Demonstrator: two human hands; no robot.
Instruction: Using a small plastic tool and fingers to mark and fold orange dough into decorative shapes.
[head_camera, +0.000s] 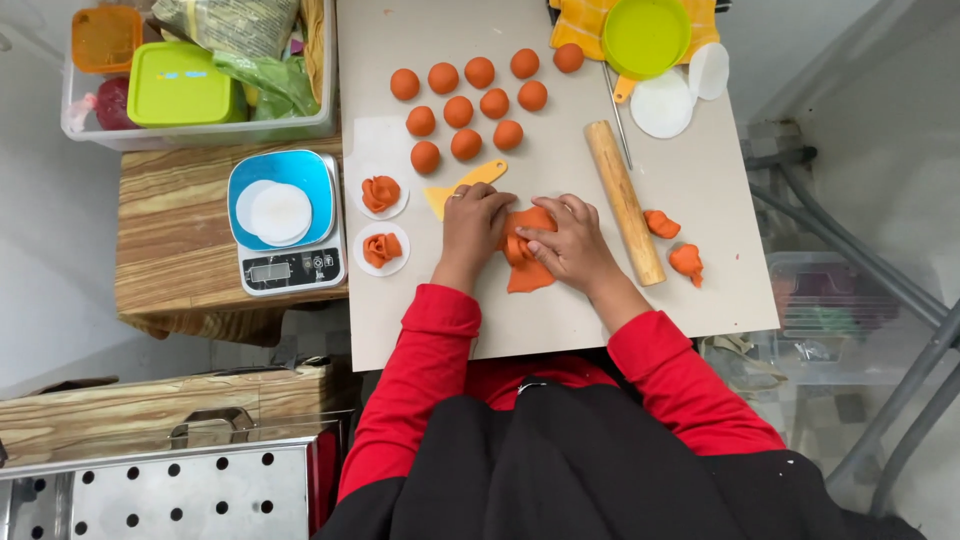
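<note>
Orange dough (527, 262), flattened and partly rolled up, lies near the front of a pale work board (560, 330) under a person's hands. The left hand (472, 222) and right hand (568, 240) both curl loosely over it, fingertips pinching its folds. Two finished dough rosettes (380, 193) rest on white paper rounds to the left, beside a blue kitchen scale (288, 222). Eleven dough balls (466, 144) wait unshaped at the back, so most of the batch appears undone. A wooden rolling pin (625, 200) lies just right.
</note>
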